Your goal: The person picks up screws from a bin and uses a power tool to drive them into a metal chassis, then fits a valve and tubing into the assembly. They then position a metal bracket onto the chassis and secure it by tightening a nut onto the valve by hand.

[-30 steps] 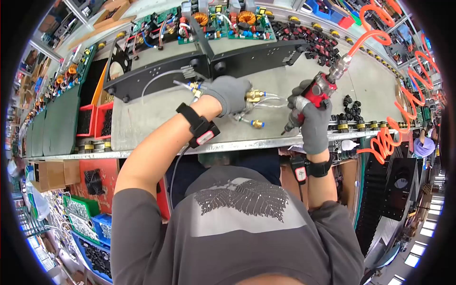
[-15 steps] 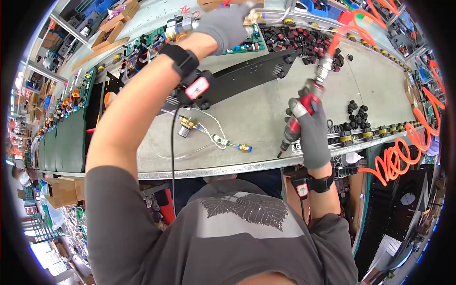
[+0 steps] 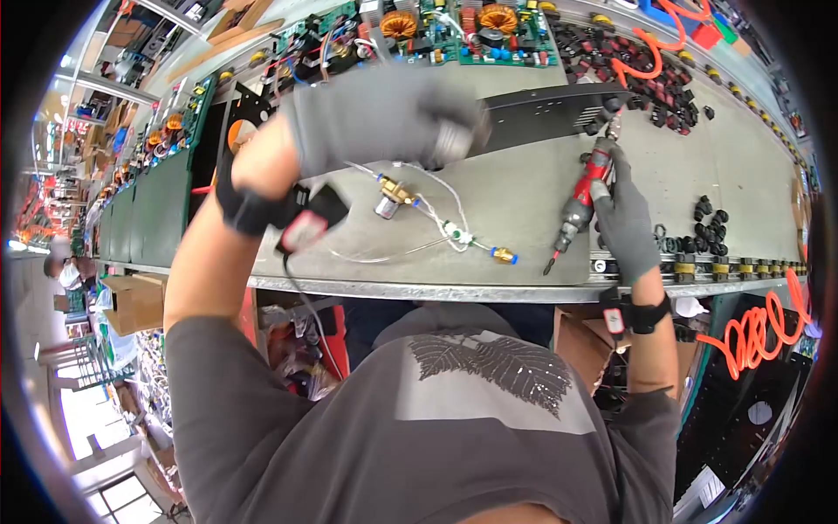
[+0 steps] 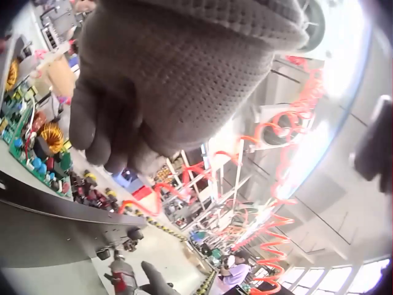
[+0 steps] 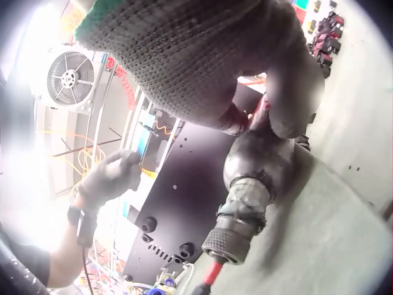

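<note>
My gloved left hand (image 3: 375, 118) hovers, blurred, above the black metal frame (image 3: 541, 120), hiding part of it. Its fingers are bent in the left wrist view; I cannot tell whether something sits between them. My gloved right hand (image 3: 630, 223) grips a red and grey air screwdriver (image 3: 576, 210), whose bit points down toward the table's front edge. The knurled chuck (image 5: 227, 243) of that tool shows in the right wrist view, over the tabletop. Between both hands lies a brass regulator-like valve (image 3: 394, 190) with clear tubing and a brass fitting (image 3: 504, 255).
Green circuit boards (image 3: 502, 48) with copper coils line the back. A heap of small black and red parts (image 3: 650, 83) lies back right. Several black fittings (image 3: 711, 229) sit right of the screwdriver. An orange coiled air hose (image 3: 759, 336) hangs at the right.
My left hand went from beside the brass valve out to the far boards, then came back over the black frame. The valve with its tubing was left on the table. The screwdriver stays in my right hand.
</note>
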Motion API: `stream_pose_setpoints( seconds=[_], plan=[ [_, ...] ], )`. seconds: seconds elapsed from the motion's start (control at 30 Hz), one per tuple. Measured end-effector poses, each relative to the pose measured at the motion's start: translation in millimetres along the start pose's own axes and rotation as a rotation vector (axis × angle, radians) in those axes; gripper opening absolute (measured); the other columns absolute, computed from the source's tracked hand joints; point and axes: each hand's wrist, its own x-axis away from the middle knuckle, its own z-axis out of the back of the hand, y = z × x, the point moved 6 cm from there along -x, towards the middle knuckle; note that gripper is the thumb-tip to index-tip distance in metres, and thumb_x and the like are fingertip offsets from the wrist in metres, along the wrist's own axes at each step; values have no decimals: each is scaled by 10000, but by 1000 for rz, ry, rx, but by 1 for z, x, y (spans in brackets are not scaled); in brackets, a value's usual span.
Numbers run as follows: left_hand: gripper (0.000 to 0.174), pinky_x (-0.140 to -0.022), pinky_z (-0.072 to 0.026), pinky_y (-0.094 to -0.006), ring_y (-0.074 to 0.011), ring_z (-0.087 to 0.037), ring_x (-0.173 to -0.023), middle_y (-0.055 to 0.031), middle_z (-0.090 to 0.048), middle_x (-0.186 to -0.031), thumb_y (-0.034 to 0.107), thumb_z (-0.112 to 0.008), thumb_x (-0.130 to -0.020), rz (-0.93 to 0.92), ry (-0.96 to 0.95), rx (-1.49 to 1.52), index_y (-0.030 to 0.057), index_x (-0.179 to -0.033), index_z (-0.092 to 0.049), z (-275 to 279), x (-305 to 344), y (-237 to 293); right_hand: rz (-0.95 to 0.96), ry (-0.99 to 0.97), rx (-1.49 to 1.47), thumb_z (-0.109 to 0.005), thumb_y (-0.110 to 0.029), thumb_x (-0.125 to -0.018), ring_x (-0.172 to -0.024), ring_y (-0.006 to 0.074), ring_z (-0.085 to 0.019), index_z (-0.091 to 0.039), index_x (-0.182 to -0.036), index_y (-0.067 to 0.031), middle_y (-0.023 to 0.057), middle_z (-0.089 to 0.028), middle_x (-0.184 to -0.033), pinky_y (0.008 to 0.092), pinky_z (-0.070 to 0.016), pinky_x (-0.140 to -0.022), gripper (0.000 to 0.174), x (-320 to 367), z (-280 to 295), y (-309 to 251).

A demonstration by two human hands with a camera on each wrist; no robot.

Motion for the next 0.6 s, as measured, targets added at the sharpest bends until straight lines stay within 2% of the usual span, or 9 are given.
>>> stream_pose_setpoints(
  seconds=[0.07,0.13,0.2,0.27,0.3,0.33,0.4,0.5,0.6],
  plan=[
    [331,-774,-528,-374,-276,-673,-894,-110,-697,-968,234,-681,-829,148,-126,-153,135,-1144,-667,-49,35,-24,112,-63,82,-570,-185,-885,-877,450,-641,-229,-1508,-142,232,-602,-1153,498,-511,-779,711,6,-7,-4],
    [406,-841,-472,-411,-280,-607,-979,-83,-641,-1000,175,-643,-787,131,66,-609,181,-1193,-633,-93,58,-51,321,-86,633,-577,-119,-856,-801,437,-633,-302,-1483,-187,206,-603,-1032,521,-497,-715,688,17,-6,-23],
    [412,-879,-438,-439,-268,-588,-1013,-83,-631,-995,214,-655,-758,77,197,-684,171,-1167,-635,-108,63,-63,336,-134,784,-622,-97,-794,-883,360,-639,-405,-1422,-204,153,-587,-997,495,-494,-761,673,22,6,-45],
    [410,-849,-447,-439,-280,-594,-987,-97,-625,-973,241,-662,-751,181,98,-650,154,-1150,-629,-109,62,-66,589,-103,1051,-662,-65,-731,-1031,295,-601,-526,-1310,-193,102,-581,-1061,475,-473,-870,608,17,7,-60],
    [413,-818,-456,-439,-292,-599,-962,-111,-619,-951,268,-668,-744,283,3,-613,138,-1133,-624,-107,65,-71,793,102,1015,-701,-61,-666,-1091,251,-557,-614,-1150,-175,67,-573,-1090,451,-440,-900,504,4,0,-53],
    [413,-818,-456,-439,-292,-599,-962,-111,-619,-951,268,-668,-744,284,10,-626,138,-1133,-624,-106,72,-72,797,116,1013,-701,-61,-666,-1091,251,-557,-614,-1150,-175,67,-573,-1090,451,-440,-900,504,-5,1,-56],
    [409,-757,-466,-448,-318,-604,-905,-135,-606,-919,300,-677,-718,249,-4,-269,106,-1074,-619,-118,89,-64,1193,95,1080,-720,-75,-659,-1074,265,-566,-629,-1066,-159,74,-578,-1111,460,-436,-883,425,-2,-8,-70],
    [471,-832,-496,-429,-341,-627,-912,-146,-629,-998,176,-741,-645,204,263,-94,81,-1095,-637,-59,127,-33,872,-308,1107,-742,-193,-645,-1123,281,-574,-645,-1003,-160,88,-591,-1147,489,-426,-938,372,-21,-8,-74],
    [317,-654,-498,-275,-125,-611,-757,-66,-647,-902,212,-717,-876,276,588,-248,18,-1110,-627,42,166,-2,733,-582,1134,-751,-283,-621,-1027,313,-627,-666,-963,-150,113,-641,-1031,467,-476,-878,377,-19,-6,-67]
  ],
)
